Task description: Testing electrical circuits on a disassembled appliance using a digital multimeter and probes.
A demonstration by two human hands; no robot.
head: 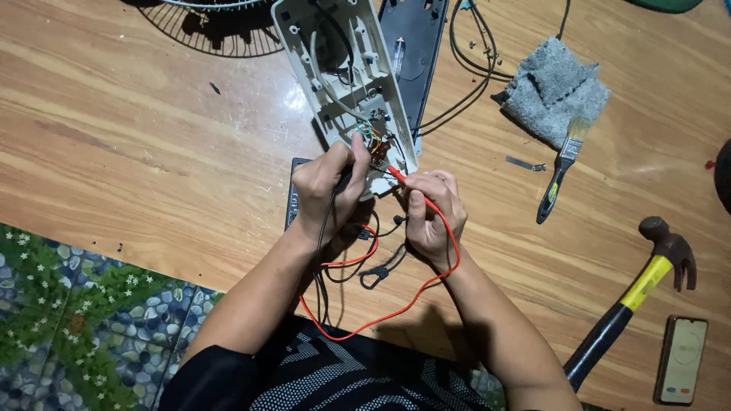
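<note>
Two bare hands work at the middle of a wooden bench (137,129). The left hand (329,190) has its grip closed around one black probe (344,180), whose tip points at a small cluster of coloured wires (371,137) at the near end of an opened pale plastic housing (343,72). The right hand (434,213) pinches one red probe (397,176) between its fingertips, grip closed on it, the tip aimed at the same wiring from the right. The two hands sit just beside each other, near the housing's near edge.

One red lead (426,285) loops from the right hand down toward the person and back up; one black lead (326,251) trails from the left hand beside it. Under the left hand lies a dark flat device (292,194), mostly hidden.

The housing lies tilted, running far to near, with one grey cable (324,72) inside it. Just to its right lies one dark panel (415,38), and a black cord (472,68) curls to the right of that. At the far edge, one fan grille (221,30) shows in part.

To the right lie one grey cloth (552,87), one small paintbrush (562,171) with its bristles touching the cloth, and one small metal piece (525,163) just left of the brush. Nearer on the right rest one hammer (636,297) with a black and yellow handle and one phone (681,359), screen up, just right of the handle. At the near left a patterned mat (84,320) with pebbles and flowers shows beyond the bench edge.
</note>
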